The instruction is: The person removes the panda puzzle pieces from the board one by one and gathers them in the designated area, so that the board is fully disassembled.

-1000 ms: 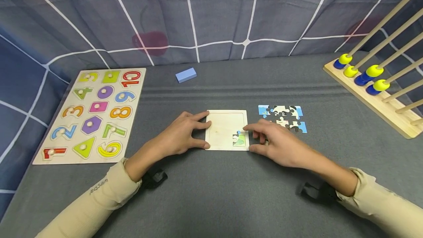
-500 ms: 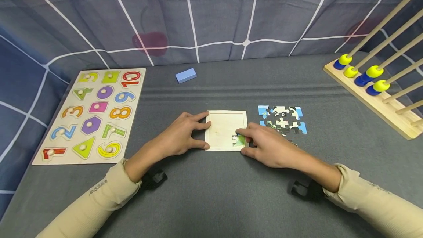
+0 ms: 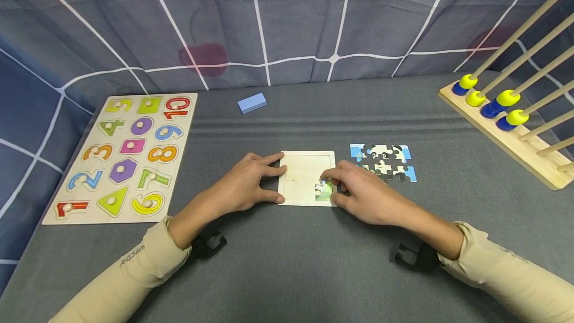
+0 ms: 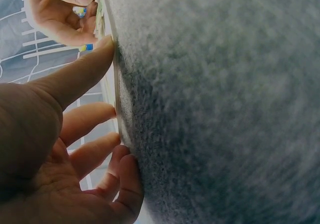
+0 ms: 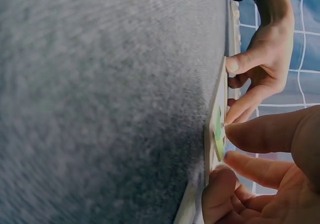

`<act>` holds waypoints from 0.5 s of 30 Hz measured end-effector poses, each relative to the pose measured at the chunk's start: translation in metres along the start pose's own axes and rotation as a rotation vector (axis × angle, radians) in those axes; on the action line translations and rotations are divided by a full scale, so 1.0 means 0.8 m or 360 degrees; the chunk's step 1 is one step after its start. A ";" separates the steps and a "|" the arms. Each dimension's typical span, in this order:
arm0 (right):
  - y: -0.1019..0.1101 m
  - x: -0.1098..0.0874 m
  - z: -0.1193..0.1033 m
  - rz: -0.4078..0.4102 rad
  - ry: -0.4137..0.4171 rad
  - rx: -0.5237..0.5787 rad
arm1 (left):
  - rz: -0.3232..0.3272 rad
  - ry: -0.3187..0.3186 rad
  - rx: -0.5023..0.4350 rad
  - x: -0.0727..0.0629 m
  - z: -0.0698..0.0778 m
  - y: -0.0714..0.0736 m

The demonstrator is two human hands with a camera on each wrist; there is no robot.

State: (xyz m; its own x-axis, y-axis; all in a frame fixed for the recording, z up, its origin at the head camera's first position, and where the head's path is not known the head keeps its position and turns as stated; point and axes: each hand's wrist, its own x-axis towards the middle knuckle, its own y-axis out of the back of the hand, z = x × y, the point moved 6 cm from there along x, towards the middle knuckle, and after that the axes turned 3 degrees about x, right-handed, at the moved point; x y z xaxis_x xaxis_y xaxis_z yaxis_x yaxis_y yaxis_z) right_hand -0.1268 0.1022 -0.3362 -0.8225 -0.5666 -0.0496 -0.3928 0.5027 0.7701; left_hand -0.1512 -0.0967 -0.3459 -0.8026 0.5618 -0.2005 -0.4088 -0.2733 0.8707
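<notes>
A square wooden puzzle tray [image 3: 298, 173] lies on the grey cloth in front of me. In its lower right corner sits a green jigsaw piece [image 3: 324, 193] with a bit of blue at its top. My left hand [image 3: 242, 183] rests against the tray's left edge, thumb and fingers spread along it. My right hand [image 3: 372, 196] pinches the green piece, index finger at its top and thumb by its right side. The right wrist view shows that piece [image 5: 218, 131] slightly tilted at the thumb and index tips, its far side partly hidden.
Several panda jigsaw pieces [image 3: 381, 156] lie right of the tray, partly behind my right hand. A number-and-shape peg board [image 3: 152, 163] is at the left, a blue block [image 3: 252, 102] at the back. A wooden bead rack [image 3: 506, 128] stands at the right.
My right hand has moved left from the tray's right edge onto the green piece, then its thumb and index shifted slightly up and inward. My left hand has stayed put.
</notes>
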 end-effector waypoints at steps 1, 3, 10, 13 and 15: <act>0.001 0.000 0.000 0.0010 -0.0005 0.0020 | 0.0003 -0.0004 0.0002 0.000 0.000 0.000; 0.004 0.001 0.000 0.0034 0.0000 0.0069 | 0.0008 -0.0011 0.0006 0.000 0.001 0.000; 0.001 0.002 0.001 -0.0020 0.0003 0.0230 | 0.0017 -0.0021 0.0006 -0.002 0.001 0.001; -0.001 0.002 0.002 -0.0017 0.0005 0.0262 | 0.0016 -0.0021 0.0004 -0.002 0.002 0.001; -0.002 0.002 0.003 0.0002 0.0005 0.0271 | 0.0016 -0.0021 0.0005 -0.001 0.002 0.001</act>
State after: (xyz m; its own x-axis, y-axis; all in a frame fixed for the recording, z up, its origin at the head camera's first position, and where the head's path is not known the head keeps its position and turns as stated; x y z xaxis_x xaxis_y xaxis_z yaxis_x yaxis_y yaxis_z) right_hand -0.1282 0.1019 -0.3391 -0.8218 -0.5679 -0.0463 -0.4559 0.6068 0.6511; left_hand -0.1502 -0.0963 -0.3443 -0.8008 0.5694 -0.1858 -0.3994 -0.2767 0.8740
